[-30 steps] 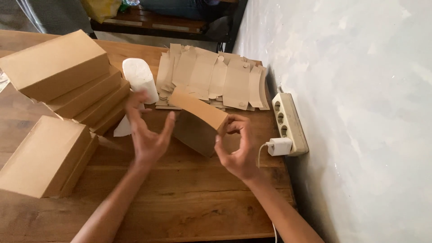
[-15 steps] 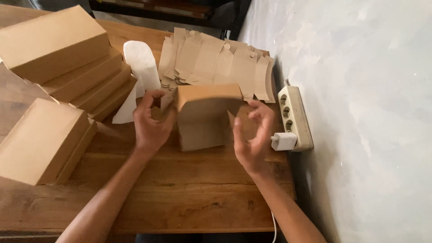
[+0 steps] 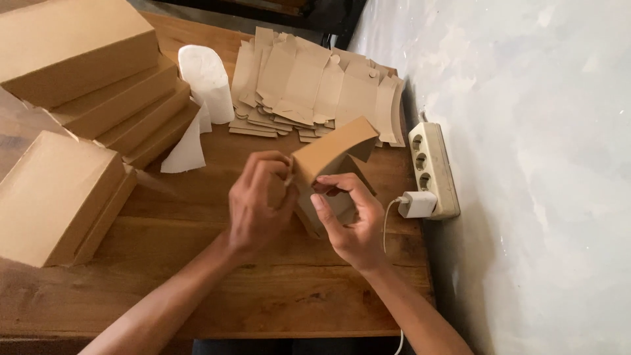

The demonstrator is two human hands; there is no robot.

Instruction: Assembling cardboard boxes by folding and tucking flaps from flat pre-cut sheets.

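A small brown cardboard box [image 3: 332, 152], partly folded, is held above the wooden table [image 3: 217, 276] near its right side. My left hand [image 3: 261, 204] grips the box's left side with curled fingers. My right hand [image 3: 348, 220] holds its lower right part, with the thumb and forefinger pinching a flap. The top panel of the box tilts up to the right.
A pile of flat brown cardboard blanks [image 3: 309, 85] lies behind the box. Folded brown boxes are stacked at the left [image 3: 85, 72] and front left [image 3: 56, 197]. A white paper roll [image 3: 200, 82] lies between them. A white power strip [image 3: 434, 167] with a plugged charger runs along the grey wall.
Both hands have closed in on the box and turned it, so its top panel now tilts up to the right. The view has moved nearer to the table.
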